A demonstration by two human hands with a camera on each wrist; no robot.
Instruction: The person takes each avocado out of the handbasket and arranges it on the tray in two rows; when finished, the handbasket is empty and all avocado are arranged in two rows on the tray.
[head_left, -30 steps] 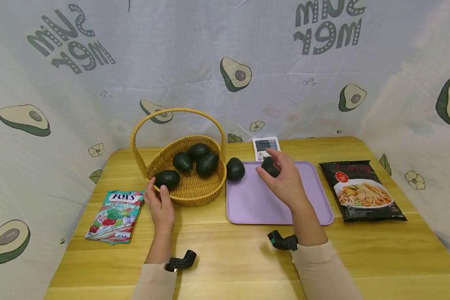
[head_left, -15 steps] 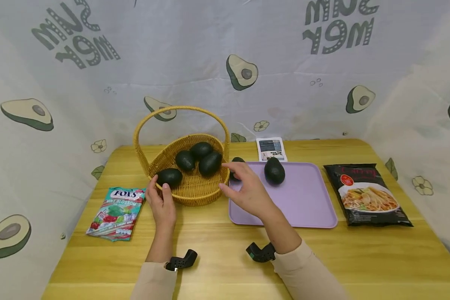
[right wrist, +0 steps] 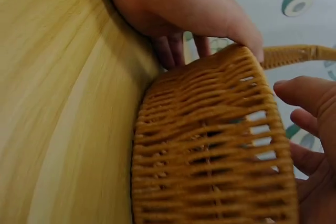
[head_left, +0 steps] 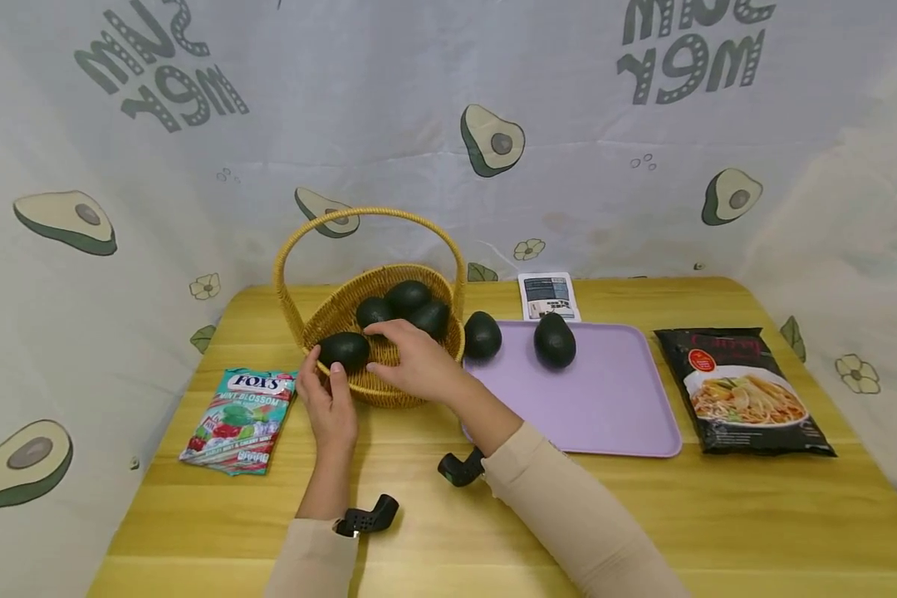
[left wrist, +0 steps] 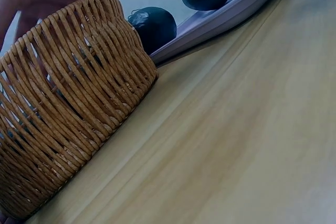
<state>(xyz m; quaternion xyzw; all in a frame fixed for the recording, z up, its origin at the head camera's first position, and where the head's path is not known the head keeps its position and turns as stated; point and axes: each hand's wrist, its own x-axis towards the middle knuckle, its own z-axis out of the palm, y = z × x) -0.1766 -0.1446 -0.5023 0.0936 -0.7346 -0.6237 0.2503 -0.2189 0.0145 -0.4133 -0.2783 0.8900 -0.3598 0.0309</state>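
A yellow wicker basket (head_left: 389, 399) with a tall hoop handle holds several dark green avocados. My left hand (head_left: 331, 415) grips its front-left rim, thumb over the edge and fingers along the outer side; the right wrist view shows this hand (right wrist: 181, 3) too. Just inside the rim, by those fingers, lies one avocado (head_left: 345, 351). Over the basket is my right hand (head_left: 422, 363), thumb and fingers parted, nothing between them, close to that avocado's right end. It partly covers another avocado (head_left: 431, 317) behind it. In the left wrist view the basket wall (left wrist: 73, 82) hides what lies inside.
A lilac tray (head_left: 598, 407) is right of the basket, with an avocado (head_left: 555, 341) on it and another avocado (head_left: 482, 336) at its left edge. A candy bag (head_left: 241, 419) lies left, a black noodle packet (head_left: 743, 390) right, a white packet (head_left: 547, 296) behind the tray.
My right hand has let go of an avocado on the tray and moved left, over the basket. The left hand has stayed at the basket rim. The head view has shifted slightly.
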